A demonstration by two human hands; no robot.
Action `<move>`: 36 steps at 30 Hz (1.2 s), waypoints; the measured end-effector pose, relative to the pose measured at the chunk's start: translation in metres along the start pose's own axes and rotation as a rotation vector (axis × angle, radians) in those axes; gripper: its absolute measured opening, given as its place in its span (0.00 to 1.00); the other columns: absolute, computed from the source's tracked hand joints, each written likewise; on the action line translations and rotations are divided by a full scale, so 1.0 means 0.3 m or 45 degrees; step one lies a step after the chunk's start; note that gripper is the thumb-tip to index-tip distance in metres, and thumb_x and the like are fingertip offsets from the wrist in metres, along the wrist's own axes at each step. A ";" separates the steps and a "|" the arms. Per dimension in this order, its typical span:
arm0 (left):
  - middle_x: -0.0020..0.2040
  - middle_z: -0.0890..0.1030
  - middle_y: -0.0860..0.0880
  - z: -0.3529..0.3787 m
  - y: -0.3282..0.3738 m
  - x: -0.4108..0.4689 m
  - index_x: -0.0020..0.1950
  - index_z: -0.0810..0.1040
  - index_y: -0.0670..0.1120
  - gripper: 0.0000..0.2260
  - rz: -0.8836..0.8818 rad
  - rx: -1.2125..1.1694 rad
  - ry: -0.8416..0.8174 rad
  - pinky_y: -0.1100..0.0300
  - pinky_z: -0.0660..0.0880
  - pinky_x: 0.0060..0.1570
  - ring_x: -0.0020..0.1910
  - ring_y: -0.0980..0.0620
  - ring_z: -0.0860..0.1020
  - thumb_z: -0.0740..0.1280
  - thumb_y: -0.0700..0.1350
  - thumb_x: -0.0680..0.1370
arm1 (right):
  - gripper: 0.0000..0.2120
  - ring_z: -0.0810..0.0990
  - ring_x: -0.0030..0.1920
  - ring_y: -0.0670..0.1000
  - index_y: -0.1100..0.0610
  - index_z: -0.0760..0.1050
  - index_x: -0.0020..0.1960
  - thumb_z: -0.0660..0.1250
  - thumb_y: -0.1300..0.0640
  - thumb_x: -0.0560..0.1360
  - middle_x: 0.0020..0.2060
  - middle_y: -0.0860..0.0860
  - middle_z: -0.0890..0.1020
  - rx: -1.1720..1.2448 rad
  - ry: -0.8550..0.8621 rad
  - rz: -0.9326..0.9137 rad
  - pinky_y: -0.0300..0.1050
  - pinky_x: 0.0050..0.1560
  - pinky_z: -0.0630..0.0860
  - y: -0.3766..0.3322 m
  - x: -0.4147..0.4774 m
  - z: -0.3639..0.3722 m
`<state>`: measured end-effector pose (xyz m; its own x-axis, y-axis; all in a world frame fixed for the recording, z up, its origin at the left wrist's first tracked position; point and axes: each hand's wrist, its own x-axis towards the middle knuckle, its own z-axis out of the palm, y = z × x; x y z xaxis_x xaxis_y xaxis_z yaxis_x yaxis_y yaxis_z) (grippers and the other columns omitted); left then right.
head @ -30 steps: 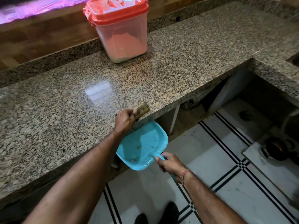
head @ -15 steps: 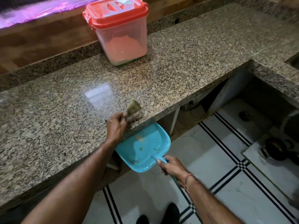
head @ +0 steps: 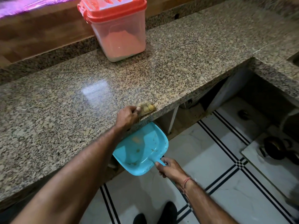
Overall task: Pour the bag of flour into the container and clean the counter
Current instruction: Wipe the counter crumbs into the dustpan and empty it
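Note:
My left hand grips a small straw brush whose bristles rest at the front edge of the speckled granite counter. Just below that edge hangs a blue dustpan, held by its handle in my right hand. A few crumbs and smears lie inside the pan. A clear plastic container with a red lid, closed and partly filled with flour, stands at the back of the counter.
The counter turns a corner at the right. Under it is an open dark space with dark pots on the floor. White floor tiles with black stripes lie below; my shoes show at the bottom.
The brush lifted back over the counter half a second ago, then came forward to the edge again. The dustpan stayed under the edge, shifting slightly.

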<state>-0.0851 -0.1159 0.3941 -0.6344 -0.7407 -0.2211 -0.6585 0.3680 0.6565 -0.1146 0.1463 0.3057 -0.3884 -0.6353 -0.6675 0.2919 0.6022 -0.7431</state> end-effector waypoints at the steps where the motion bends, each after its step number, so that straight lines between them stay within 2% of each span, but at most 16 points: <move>1: 0.40 0.82 0.49 -0.012 0.000 0.006 0.54 0.82 0.46 0.16 0.015 0.008 -0.088 0.64 0.71 0.33 0.33 0.54 0.76 0.60 0.55 0.85 | 0.08 0.78 0.41 0.47 0.51 0.80 0.50 0.70 0.47 0.78 0.39 0.47 0.80 -0.003 0.001 -0.002 0.42 0.41 0.75 -0.003 0.000 -0.004; 4: 0.44 0.82 0.46 -0.029 -0.019 0.018 0.56 0.81 0.46 0.15 0.035 -0.035 -0.217 0.62 0.72 0.36 0.38 0.49 0.78 0.59 0.54 0.85 | 0.11 0.79 0.40 0.47 0.52 0.80 0.50 0.70 0.45 0.76 0.39 0.48 0.81 -0.035 0.018 -0.013 0.43 0.42 0.76 -0.012 0.000 -0.005; 6: 0.46 0.83 0.45 -0.009 -0.036 0.002 0.52 0.82 0.46 0.15 0.114 0.016 -0.145 0.60 0.72 0.40 0.43 0.47 0.79 0.59 0.53 0.85 | 0.12 0.79 0.40 0.47 0.52 0.80 0.48 0.71 0.43 0.75 0.38 0.48 0.81 -0.049 0.031 -0.003 0.45 0.43 0.76 -0.017 -0.002 -0.001; 9: 0.49 0.80 0.46 0.052 -0.080 -0.054 0.45 0.80 0.47 0.15 0.243 0.169 0.052 0.57 0.70 0.44 0.47 0.51 0.75 0.61 0.52 0.85 | 0.14 0.79 0.39 0.47 0.53 0.79 0.45 0.70 0.42 0.71 0.37 0.49 0.81 -0.064 0.040 0.011 0.45 0.42 0.76 -0.013 -0.010 0.002; 11: 0.52 0.80 0.50 0.068 -0.104 -0.112 0.50 0.84 0.46 0.15 0.354 0.226 0.148 0.57 0.70 0.47 0.50 0.53 0.73 0.61 0.52 0.84 | 0.13 0.79 0.38 0.47 0.53 0.79 0.45 0.70 0.43 0.72 0.37 0.49 0.80 -0.065 0.042 0.002 0.45 0.42 0.75 -0.012 -0.025 0.005; 14: 0.51 0.80 0.54 0.092 -0.126 -0.198 0.52 0.85 0.49 0.15 0.439 0.361 0.133 0.57 0.68 0.47 0.50 0.53 0.71 0.61 0.53 0.84 | 0.11 0.78 0.39 0.48 0.55 0.80 0.48 0.70 0.46 0.76 0.36 0.49 0.80 -0.071 0.051 0.011 0.43 0.41 0.75 -0.023 -0.043 0.000; 15: 0.49 0.80 0.54 0.099 -0.131 -0.224 0.50 0.84 0.49 0.14 0.402 0.315 0.125 0.56 0.69 0.46 0.48 0.53 0.73 0.62 0.53 0.84 | 0.10 0.77 0.38 0.48 0.54 0.79 0.48 0.70 0.47 0.77 0.36 0.49 0.79 -0.071 0.050 0.011 0.42 0.40 0.74 -0.028 -0.050 -0.002; 17: 0.44 0.81 0.52 0.062 -0.113 -0.242 0.45 0.83 0.48 0.14 0.171 -0.018 0.132 0.54 0.74 0.43 0.45 0.51 0.78 0.62 0.52 0.84 | 0.08 0.76 0.37 0.48 0.54 0.79 0.46 0.70 0.50 0.78 0.34 0.49 0.78 -0.061 0.053 -0.002 0.42 0.38 0.73 -0.034 -0.058 -0.001; 20: 0.45 0.84 0.47 -0.047 -0.077 -0.191 0.52 0.84 0.43 0.16 -0.094 -0.452 0.174 0.57 0.76 0.36 0.41 0.52 0.80 0.62 0.52 0.84 | 0.08 0.76 0.36 0.48 0.55 0.78 0.46 0.70 0.51 0.78 0.33 0.48 0.78 -0.038 0.072 -0.009 0.42 0.38 0.72 -0.027 -0.062 -0.005; 22: 0.49 0.84 0.45 -0.095 -0.067 -0.159 0.60 0.82 0.43 0.15 -0.059 -0.442 0.248 0.62 0.74 0.34 0.41 0.54 0.79 0.62 0.52 0.84 | 0.10 0.76 0.37 0.48 0.56 0.79 0.47 0.71 0.48 0.77 0.34 0.48 0.79 -0.032 0.056 0.001 0.43 0.38 0.73 -0.012 -0.063 -0.002; 23: 0.50 0.84 0.45 -0.098 -0.069 -0.147 0.59 0.82 0.43 0.14 -0.017 -0.397 0.270 0.61 0.75 0.35 0.41 0.53 0.79 0.63 0.51 0.84 | 0.12 0.77 0.37 0.48 0.55 0.79 0.47 0.71 0.46 0.75 0.34 0.48 0.79 -0.032 0.051 0.009 0.43 0.39 0.73 -0.004 -0.064 0.003; 25: 0.46 0.84 0.43 -0.062 -0.081 -0.149 0.51 0.84 0.43 0.12 0.070 -0.301 0.232 0.54 0.78 0.36 0.39 0.51 0.79 0.65 0.49 0.83 | 0.16 0.77 0.37 0.48 0.55 0.80 0.47 0.71 0.42 0.71 0.34 0.47 0.79 -0.050 0.040 0.023 0.44 0.39 0.74 0.016 -0.064 0.013; 27: 0.41 0.82 0.44 0.021 -0.102 -0.175 0.42 0.81 0.45 0.14 0.139 -0.123 0.211 0.51 0.75 0.39 0.38 0.50 0.76 0.65 0.49 0.83 | 0.16 0.78 0.37 0.48 0.56 0.80 0.47 0.71 0.43 0.71 0.34 0.47 0.80 -0.066 0.025 0.026 0.44 0.39 0.74 0.029 -0.061 0.022; 30: 0.45 0.80 0.51 0.134 -0.131 -0.246 0.48 0.84 0.47 0.11 0.167 -0.069 0.186 0.54 0.72 0.44 0.45 0.52 0.76 0.65 0.51 0.82 | 0.13 0.78 0.37 0.48 0.56 0.79 0.47 0.71 0.46 0.74 0.35 0.48 0.80 -0.078 0.019 0.015 0.43 0.40 0.74 0.029 -0.064 0.021; 33: 0.47 0.82 0.50 0.162 -0.186 -0.329 0.53 0.85 0.47 0.11 -0.007 -0.210 0.162 0.54 0.74 0.47 0.48 0.50 0.79 0.66 0.51 0.82 | 0.10 0.77 0.36 0.48 0.56 0.77 0.45 0.71 0.50 0.77 0.33 0.48 0.78 -0.075 0.018 -0.024 0.41 0.37 0.73 0.027 -0.085 0.027; 36: 0.50 0.85 0.49 0.120 -0.255 -0.400 0.57 0.86 0.47 0.14 -0.223 -0.381 0.238 0.54 0.75 0.50 0.51 0.49 0.81 0.65 0.53 0.83 | 0.10 0.78 0.37 0.48 0.55 0.77 0.44 0.71 0.49 0.76 0.33 0.49 0.79 -0.182 0.002 -0.020 0.42 0.37 0.73 0.030 -0.104 0.042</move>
<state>0.0268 -0.0348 0.3444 -0.4198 -0.8777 -0.2312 -0.5858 0.0674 0.8077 -0.0888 0.1652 0.3192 -0.3938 -0.6445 -0.6554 0.1581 0.6550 -0.7390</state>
